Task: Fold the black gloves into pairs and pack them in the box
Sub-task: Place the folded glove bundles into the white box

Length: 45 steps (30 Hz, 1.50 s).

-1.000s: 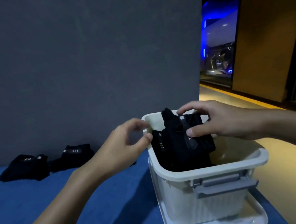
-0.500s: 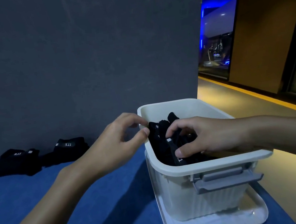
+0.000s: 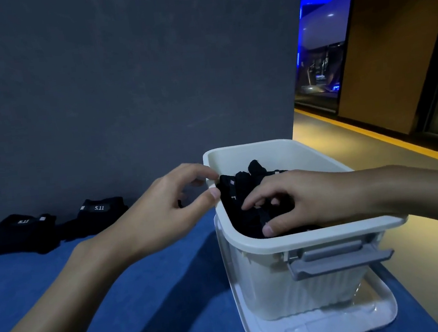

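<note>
Pressing down inside the cream plastic box point(image 3: 301, 241), the right hand point(image 3: 305, 200) curls its fingers round the folded black glove bundle point(image 3: 232, 202). The left hand point(image 3: 162, 207) pinches the box's rim, apparently steadying it. Step in hand: packing. Next move: release, then fetch the two folded black pairs point(image 3: 99, 216) lying on the blue worktop point(image 3: 143, 282).

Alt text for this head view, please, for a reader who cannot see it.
The right hand grips a bundle of folded black gloves inside a white plastic box, while the left hand pinches its rim. Two more folded pairs lie on the blue surface beside a grey wall.
</note>
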Motion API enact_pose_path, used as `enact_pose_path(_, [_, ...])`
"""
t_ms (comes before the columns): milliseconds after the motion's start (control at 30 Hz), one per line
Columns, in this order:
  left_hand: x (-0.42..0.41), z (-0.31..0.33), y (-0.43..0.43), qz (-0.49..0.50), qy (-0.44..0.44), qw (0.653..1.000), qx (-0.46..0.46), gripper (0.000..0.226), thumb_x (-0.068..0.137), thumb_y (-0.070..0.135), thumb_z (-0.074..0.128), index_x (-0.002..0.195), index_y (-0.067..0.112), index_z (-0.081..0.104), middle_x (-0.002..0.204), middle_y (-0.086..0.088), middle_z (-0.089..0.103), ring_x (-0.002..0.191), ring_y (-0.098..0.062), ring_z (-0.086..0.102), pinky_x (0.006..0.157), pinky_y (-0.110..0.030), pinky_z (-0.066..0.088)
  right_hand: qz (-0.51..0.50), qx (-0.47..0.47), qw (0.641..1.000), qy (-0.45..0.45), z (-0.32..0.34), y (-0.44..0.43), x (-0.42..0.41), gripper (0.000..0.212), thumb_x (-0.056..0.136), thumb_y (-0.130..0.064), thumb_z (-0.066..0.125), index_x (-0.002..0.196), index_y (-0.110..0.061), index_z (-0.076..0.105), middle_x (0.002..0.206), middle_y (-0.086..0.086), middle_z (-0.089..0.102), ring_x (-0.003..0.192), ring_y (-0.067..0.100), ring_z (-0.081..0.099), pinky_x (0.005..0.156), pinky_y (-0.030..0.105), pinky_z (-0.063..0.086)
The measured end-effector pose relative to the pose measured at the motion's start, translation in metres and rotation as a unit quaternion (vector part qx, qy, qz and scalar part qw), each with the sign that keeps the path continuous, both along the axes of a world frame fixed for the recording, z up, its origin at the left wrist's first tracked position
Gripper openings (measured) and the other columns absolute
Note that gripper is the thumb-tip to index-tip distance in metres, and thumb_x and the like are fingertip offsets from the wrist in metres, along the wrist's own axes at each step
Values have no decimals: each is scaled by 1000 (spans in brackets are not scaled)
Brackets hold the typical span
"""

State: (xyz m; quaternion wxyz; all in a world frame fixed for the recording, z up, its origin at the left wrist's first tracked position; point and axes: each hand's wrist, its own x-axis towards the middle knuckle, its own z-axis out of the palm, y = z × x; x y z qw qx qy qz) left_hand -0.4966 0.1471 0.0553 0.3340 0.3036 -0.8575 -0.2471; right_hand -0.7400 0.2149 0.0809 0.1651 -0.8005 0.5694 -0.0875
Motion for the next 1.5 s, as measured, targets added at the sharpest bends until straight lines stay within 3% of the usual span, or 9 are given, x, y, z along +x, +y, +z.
enact_pose_path(100, [4,-1,0,-15,0,1000,0,44,80,63,50,116,39,63,127,29,58,121,2,55,98,-40,50,2,-9,1000,23,-7,-3,-2,47,83,-46,72,127,-41,59,100,-27,52,94,-17,48,81,8,36])
enact_pose_path(233, [4,-2,-1,-15,6,1000,-1,45,80,62,50,116,39,63,126,24,60,119,2,56,99,-39,50,-4,-8,1000,25,-7,-5,-4,47,81,-51,72,125,-45,58,104,-24,51,98,-3,51,85,15,39])
enact_pose_path(633, [9,0,2,-25,18,999,10,40,84,58,52,115,36,63,123,20,64,117,-2,59,98,-39,50,-17,-40,999,-17,17,-5,1,41,82,-45,72,121,-38,62,110,-18,58,92,2,58,79,11,45])
enact_pose_path(733, [18,6,1,-5,27,1000,12,18,97,38,57,112,34,65,109,24,68,109,3,62,94,-27,49,-26,-59,998,-19,29,-9,9,41,82,-45,71,121,-32,64,110,-16,60,92,4,61,78,14,49])
enact_pose_path(867, [42,12,-14,63,23,998,15,19,97,36,55,112,34,67,105,24,69,104,13,60,86,-15,46,-31,-93,994,-44,46,-22,35,31,85,-45,68,112,-30,68,105,-15,65,89,1,64,73,16,50])
enact_pose_path(967, [68,8,-35,120,24,992,13,16,98,34,54,108,32,67,106,18,69,100,9,62,84,-18,48,-21,-114,991,-71,56,-40,66,21,88,-39,68,103,-26,71,97,-11,70,82,3,64,74,21,51])
enact_pose_path(1167, [121,-36,-66,234,-9,972,16,11,98,25,57,102,23,68,100,10,70,100,-11,65,89,-34,51,-1,-78,994,-72,56,-80,142,23,91,-32,68,107,-17,72,105,-4,70,99,9,65,85,22,51])
enact_pose_path(1367, [150,-62,-73,254,-59,965,-9,28,95,27,60,121,17,64,116,5,63,108,-13,58,92,-27,43,-45,-34,998,-36,31,-136,194,28,90,-36,68,106,-14,72,111,4,69,104,19,64,92,31,52])
enact_pose_path(1500, [166,-77,-74,254,-125,959,-2,37,94,37,59,128,22,60,128,5,60,117,-15,57,100,-35,45,-133,-5,987,-94,-7,-178,199,40,86,-42,71,114,-14,66,120,4,62,115,23,57,98,33,47])
